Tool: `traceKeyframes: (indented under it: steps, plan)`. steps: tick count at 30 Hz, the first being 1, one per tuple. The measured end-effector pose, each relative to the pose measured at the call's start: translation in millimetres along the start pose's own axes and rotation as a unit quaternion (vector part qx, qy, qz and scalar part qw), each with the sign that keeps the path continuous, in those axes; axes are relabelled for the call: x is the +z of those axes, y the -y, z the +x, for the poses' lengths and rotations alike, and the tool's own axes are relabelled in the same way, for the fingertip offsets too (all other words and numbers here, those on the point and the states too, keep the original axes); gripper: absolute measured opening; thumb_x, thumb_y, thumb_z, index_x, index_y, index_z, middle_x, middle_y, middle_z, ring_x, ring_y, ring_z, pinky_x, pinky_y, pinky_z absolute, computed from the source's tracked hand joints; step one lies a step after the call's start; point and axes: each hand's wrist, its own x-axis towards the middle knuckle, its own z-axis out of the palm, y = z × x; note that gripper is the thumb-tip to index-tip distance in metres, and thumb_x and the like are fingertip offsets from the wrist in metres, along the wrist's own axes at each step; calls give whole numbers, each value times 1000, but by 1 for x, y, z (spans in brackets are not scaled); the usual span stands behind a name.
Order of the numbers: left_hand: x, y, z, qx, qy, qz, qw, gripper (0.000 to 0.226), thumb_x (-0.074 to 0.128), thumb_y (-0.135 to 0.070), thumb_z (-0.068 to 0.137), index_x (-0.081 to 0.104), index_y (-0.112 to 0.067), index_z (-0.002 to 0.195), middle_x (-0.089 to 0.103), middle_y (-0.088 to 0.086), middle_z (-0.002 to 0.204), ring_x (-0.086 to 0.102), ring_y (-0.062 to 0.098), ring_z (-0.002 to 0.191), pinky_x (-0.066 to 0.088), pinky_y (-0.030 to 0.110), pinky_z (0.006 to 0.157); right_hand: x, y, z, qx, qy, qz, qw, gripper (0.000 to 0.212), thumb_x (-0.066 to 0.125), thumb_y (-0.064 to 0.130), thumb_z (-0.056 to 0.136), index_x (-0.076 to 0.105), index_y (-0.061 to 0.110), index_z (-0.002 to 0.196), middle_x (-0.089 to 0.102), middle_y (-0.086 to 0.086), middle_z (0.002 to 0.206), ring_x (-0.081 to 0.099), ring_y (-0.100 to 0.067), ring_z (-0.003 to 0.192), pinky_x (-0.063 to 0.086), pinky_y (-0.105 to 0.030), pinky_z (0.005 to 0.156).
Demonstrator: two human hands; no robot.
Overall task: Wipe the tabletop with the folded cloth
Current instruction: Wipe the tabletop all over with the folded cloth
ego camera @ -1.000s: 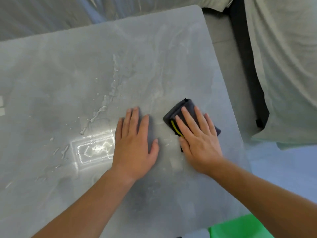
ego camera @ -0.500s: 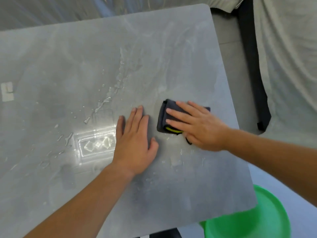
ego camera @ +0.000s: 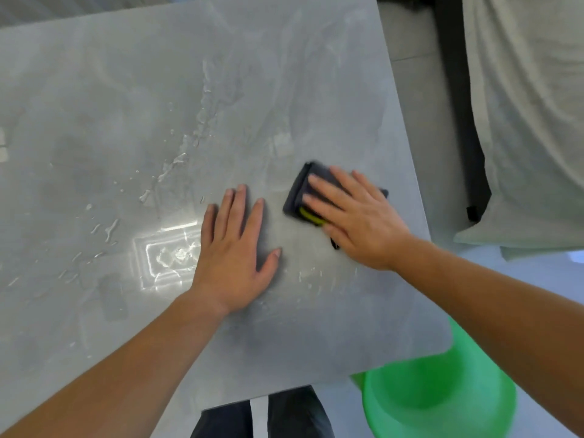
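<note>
A folded dark grey cloth (ego camera: 298, 192) with a yellow-green edge lies on the grey tabletop (ego camera: 126, 90), near its right side. My right hand (ego camera: 354, 216) presses flat on the cloth with straight, spread fingers that cover most of it. Just left of the cloth, my left hand (ego camera: 235, 248) rests palm down on the bare tabletop and holds nothing. Water drops and streaks (ego camera: 177, 159) run across the tabletop left of and beyond my left hand.
A green plastic stool (ego camera: 436, 396) stands below the table's front right corner. Pale fabric (ego camera: 521, 121) drapes over something to the right of the table, past a gap of grey floor. The table's front edge runs close to my dark trousers (ego camera: 284, 418).
My right hand turned the cloth from pointing away to pointing left and slid it slightly leftward. My left hand stayed flat in the same spot. The view shifted, showing more of the stool.
</note>
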Motion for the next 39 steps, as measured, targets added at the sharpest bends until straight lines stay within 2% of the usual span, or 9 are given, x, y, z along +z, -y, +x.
traceKeyframes:
  steps: [3,9,13,15,21,24,29,36,39]
  plan:
    - [0,-5,-3,3,-8,-8,1000,78,35,-54,94,12,-16,158,-7,10,167,-15,23,152,-6,46,122,1,21,10,125,-41,46,990,53,34,39,104,29,30,157,18,1,167,9,-33,155,10,-55,123]
    - [7,-24,-12,44,12,1,999,75,33,-54,96,18,-13,157,-3,12,167,-11,24,153,-1,47,123,9,21,-53,9,10,27,1000,52,37,40,105,32,30,156,21,0,167,10,-32,155,15,-55,123]
    - [15,-36,-11,29,11,9,999,73,29,-52,97,18,-12,157,-4,15,166,-12,26,153,-2,46,123,-4,-20,-14,248,-47,83,964,54,33,38,105,23,34,158,12,5,168,3,-27,155,5,-48,125]
    - [17,-39,-11,22,13,14,1000,73,29,-50,96,17,-11,157,-6,16,166,-14,28,152,-3,47,123,-1,-14,-20,292,-57,89,951,54,30,38,107,18,33,159,6,5,169,-3,-25,155,0,-44,126]
    - [15,-39,-11,26,14,6,1000,74,29,-50,95,19,-10,156,-5,16,166,-12,28,153,-4,47,123,22,53,-136,302,-26,70,950,55,39,36,103,28,27,156,17,-1,167,7,-30,155,14,-54,123]
    - [17,-37,-11,30,11,3,999,74,28,-51,95,18,-10,156,-6,16,166,-13,29,152,-6,46,122,17,37,-113,320,-38,80,943,55,35,39,102,30,28,156,20,-1,167,10,-30,154,12,-53,123]
    - [19,-31,-14,45,9,-12,999,73,30,-50,95,17,-12,156,-6,16,166,-13,28,152,-6,45,123,14,32,-81,396,-65,88,912,55,28,38,107,16,31,160,3,4,169,-5,-25,155,-3,-44,125]
    - [26,-24,-71,75,-6,6,997,67,35,-45,97,27,-10,153,5,19,165,-3,32,153,-4,47,123,37,98,-172,383,-39,82,919,56,32,39,103,26,27,157,13,2,168,4,-27,155,10,-52,124]
    - [33,-16,-93,75,4,24,997,69,34,-47,96,27,-9,154,6,20,165,-2,33,153,-1,49,123,36,86,-142,466,-79,88,877,56,31,38,104,22,30,158,9,6,168,1,-24,155,4,-48,125]
